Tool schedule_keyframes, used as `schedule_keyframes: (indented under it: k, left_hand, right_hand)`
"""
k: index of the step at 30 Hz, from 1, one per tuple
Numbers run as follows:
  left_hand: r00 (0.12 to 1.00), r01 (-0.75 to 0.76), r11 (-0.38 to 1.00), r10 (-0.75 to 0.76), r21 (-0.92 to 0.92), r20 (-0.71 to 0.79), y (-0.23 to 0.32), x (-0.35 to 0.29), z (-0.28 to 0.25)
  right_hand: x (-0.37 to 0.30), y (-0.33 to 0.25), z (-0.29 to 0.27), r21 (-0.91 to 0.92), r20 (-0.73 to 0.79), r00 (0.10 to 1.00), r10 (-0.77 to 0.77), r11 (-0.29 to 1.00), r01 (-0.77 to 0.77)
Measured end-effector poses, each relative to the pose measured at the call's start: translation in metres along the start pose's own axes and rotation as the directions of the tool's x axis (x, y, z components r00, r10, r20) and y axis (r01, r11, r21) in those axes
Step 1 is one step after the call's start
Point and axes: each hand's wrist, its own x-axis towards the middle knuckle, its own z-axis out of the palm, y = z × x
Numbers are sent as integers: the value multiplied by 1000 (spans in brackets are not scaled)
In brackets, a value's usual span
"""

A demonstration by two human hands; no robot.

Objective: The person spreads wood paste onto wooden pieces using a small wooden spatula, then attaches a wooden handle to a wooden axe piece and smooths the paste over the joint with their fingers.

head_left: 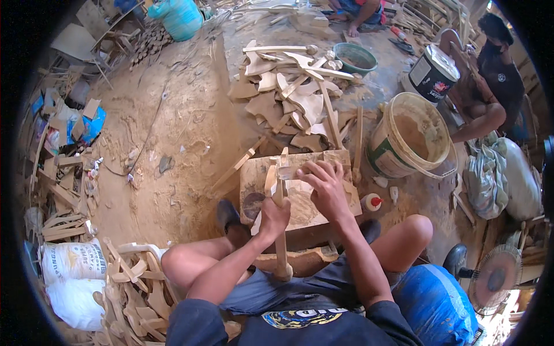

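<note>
My left hand [273, 218] is wrapped round a long carved wooden piece [281, 251], held upright over a low work block [340, 202] between my legs. Its rounded lower end reaches down to my lap. At the upper part, my right hand [324, 187] pinches a small flat greyish piece [288, 172] against the side of the wood. What that flat piece is made of cannot be made out. A second curved part [270, 180] rises beside the rod's top. A dark round spot [253, 206] marks the block's left side.
Beyond the block lies a heap of cut wooden parts [306, 104]. To its right stand a dusty bucket [381, 141], a dark paint pail [430, 72] and a red-capped bottle [371, 202]. A person [499, 81] sits far right. More wood pieces [141, 300] and a fan [495, 279] flank me.
</note>
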Motion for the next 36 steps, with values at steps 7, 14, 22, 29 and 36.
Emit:
schedule_keyframes:
  k: [7, 14, 22, 29, 36]
  left_hand:
    - [978, 196, 979, -199, -48, -70, 23, -4, -9]
    - [983, 166, 986, -167, -25, -71, 7, -2, -1]
    - [982, -120, 992, 115, -27, -149, -21, 2, 0]
    - [994, 54, 998, -55, -15, -99, 1, -6, 7]
    - [998, 44, 983, -37, 180, -44, 11, -7, 6]
  right_hand:
    - [-5, -9, -5, 120, 48, 998, -41, 992, 35]
    - [8, -24, 2, 318, -74, 987, 145, 941, -115]
    - [-9, -40, -24, 169, 128, 987, 98, 978, -119]
    - [6, -37, -28, 180, -38, 986, 165, 971, -156]
    - [-2, -46, -34, -14, 44, 996, 75, 997, -74]
